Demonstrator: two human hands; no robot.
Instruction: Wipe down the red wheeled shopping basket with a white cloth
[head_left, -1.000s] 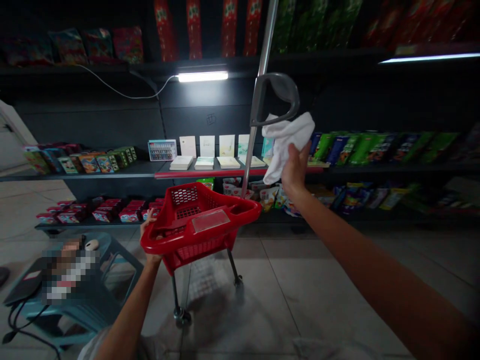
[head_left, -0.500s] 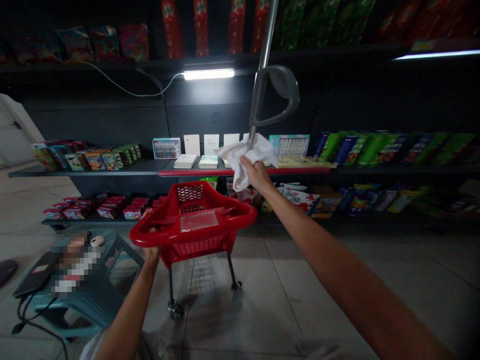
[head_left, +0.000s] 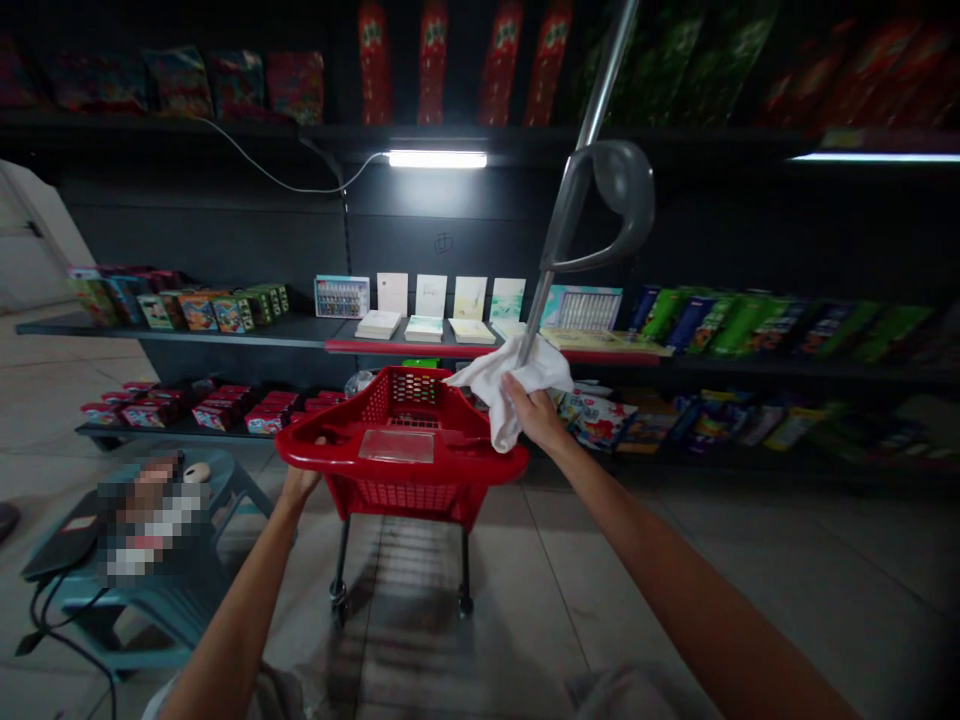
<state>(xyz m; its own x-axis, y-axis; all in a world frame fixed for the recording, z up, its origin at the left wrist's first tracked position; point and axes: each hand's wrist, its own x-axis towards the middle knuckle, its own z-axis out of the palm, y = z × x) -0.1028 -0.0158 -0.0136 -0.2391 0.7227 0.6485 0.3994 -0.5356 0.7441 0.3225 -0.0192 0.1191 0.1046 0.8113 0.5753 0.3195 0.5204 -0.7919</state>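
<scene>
A small red shopping cart point(head_left: 397, 490) stands in front of me on metal legs with wheels. At the left end of its handle rim, my left hand point(head_left: 304, 480) is closed around the red plastic, its fingers partly hidden. My right hand point(head_left: 531, 408) grips a crumpled white cloth point(head_left: 517, 380) wrapped about the lower part of a metal pole point(head_left: 600, 95). The pole slants up to the right and carries a grey loop-shaped plastic piece point(head_left: 637, 205). The cloth hangs over the right side of the cart's rim; whether it touches the rim, I cannot tell.
Behind the cart, a dark shelf point(head_left: 300, 332) holds booklets point(head_left: 431, 297), boxed sets and green packs point(head_left: 742, 325). Red bottles point(head_left: 501, 65) stand above; snack bags point(head_left: 600, 418) lie below. A blue-green stool point(head_left: 161, 600) with a black device and cables is at left.
My right hand, with the cloth and pole, has moved down and slightly right, to the cart's rim. The cart appears a little further right and turned straighter. My left hand stays on the rim.
</scene>
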